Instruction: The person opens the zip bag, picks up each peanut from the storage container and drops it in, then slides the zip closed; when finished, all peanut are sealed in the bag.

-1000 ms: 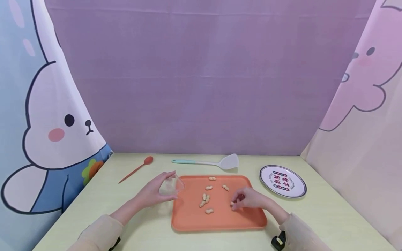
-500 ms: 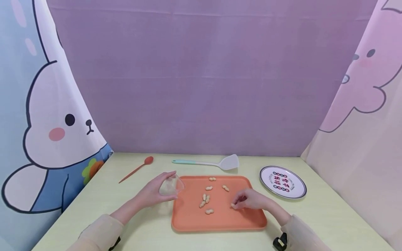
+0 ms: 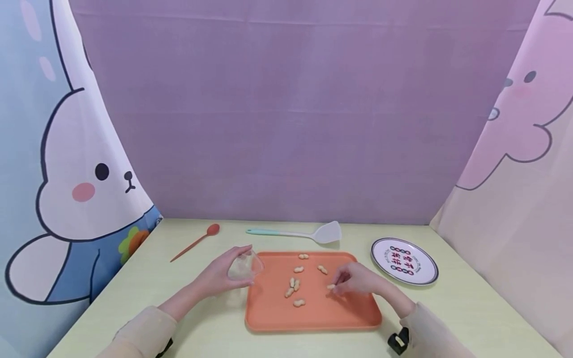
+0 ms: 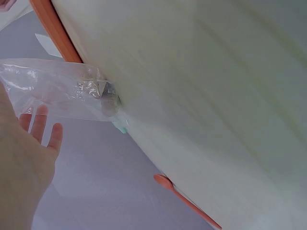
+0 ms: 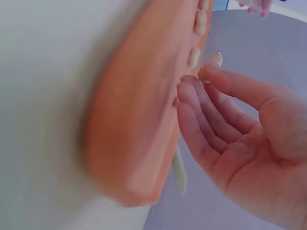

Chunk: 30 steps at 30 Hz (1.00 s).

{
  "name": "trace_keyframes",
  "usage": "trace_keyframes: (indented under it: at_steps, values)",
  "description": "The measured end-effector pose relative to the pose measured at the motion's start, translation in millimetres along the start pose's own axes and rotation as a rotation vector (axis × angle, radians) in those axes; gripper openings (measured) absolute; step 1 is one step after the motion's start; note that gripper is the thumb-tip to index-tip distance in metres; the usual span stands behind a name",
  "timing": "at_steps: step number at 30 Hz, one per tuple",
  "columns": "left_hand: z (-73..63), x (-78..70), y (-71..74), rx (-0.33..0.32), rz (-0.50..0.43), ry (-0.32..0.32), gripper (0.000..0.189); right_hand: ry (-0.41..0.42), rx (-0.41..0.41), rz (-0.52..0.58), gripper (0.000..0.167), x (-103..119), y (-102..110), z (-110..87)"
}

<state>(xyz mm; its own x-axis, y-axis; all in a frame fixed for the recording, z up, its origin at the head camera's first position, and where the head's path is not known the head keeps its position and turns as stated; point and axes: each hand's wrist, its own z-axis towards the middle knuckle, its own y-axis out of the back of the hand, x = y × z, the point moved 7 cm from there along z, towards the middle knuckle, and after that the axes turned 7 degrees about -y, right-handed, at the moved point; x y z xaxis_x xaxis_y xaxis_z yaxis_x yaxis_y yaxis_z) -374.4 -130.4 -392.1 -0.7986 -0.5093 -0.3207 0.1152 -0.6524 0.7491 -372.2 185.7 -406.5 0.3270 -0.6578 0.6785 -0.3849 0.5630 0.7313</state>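
Note:
My left hand grips a clear plastic container between thumb and fingers, left of the orange tray. The container's opening faces right. In the left wrist view, my fingers show beside and behind this see-through container; a brownish patch lies near its far end, too unclear to name. Over the tray's right side, my right hand pinches a peanut. In the right wrist view the peanut sits between thumb and fingertips, with the other fingers loosely bent. Several peanuts lie on the tray.
Behind the tray lies a spatula with a mint handle. A red spoon rests at the back left. A printed white plate stands right of the tray. A purple curtain closes off the table's back.
My right hand has risen slightly with the peanut in its fingertips, and more of the peanut shows. My left hand and the container have kept their place.

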Motion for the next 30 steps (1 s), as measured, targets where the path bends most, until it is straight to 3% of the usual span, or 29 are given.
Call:
trace_keyframes:
  at_steps: [7,14,30]
  values:
    - [0.4,-3.7,2.7,-0.019,0.012,-0.028,0.080,0.076,-0.071,0.006,0.009,20,7,11.5]
    - [1.8,-4.3,4.0,-0.021,0.011,-0.027,0.081,0.082,-0.176,-0.016,0.014,39,6,27.2]
    - [1.6,-3.5,2.3,-0.003,-0.017,-0.025,0.082,0.144,-0.226,0.078,0.013,106,-19,61.3]
